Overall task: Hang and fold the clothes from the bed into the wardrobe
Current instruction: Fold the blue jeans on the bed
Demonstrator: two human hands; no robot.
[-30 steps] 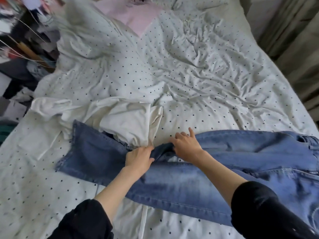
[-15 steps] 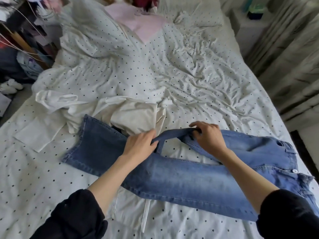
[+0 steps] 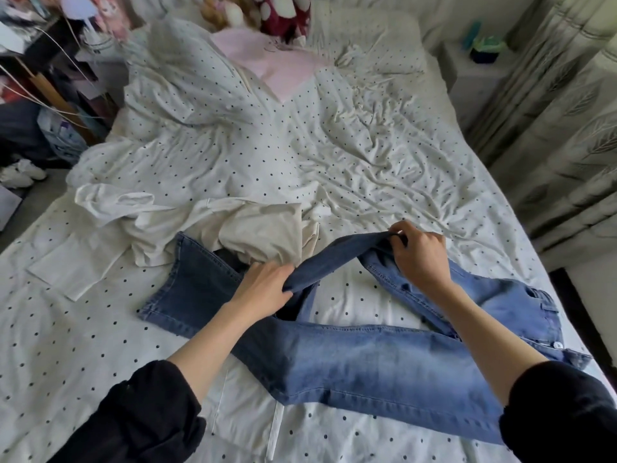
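Blue jeans point(image 3: 367, 359) lie across the near part of the bed point(image 3: 384, 155), waistband to the right. One leg is lifted off the sheet between my hands. My left hand point(image 3: 263, 289) grips that leg near its lower part, and my right hand point(image 3: 419, 253) pinches it higher up, about a forearm's length to the right. The other leg stays flat on the bed under my arms. A crumpled cream-white garment point(image 3: 207, 228) lies just beyond my left hand, partly over the jeans' hem end.
The bed has a white polka-dot sheet, a bunched duvet point(image 3: 187, 81) at the back left and a pink cloth point(image 3: 277, 66) near the pillows. Clutter stands left of the bed point(image 3: 43, 105). Curtains point(image 3: 561, 135) and a small white nightstand point(image 3: 477, 71) are on the right.
Both hands have raised one jeans leg off the bed and moved apart, the right hand going right and up. The leg now stretches between them, baring sheet under it.
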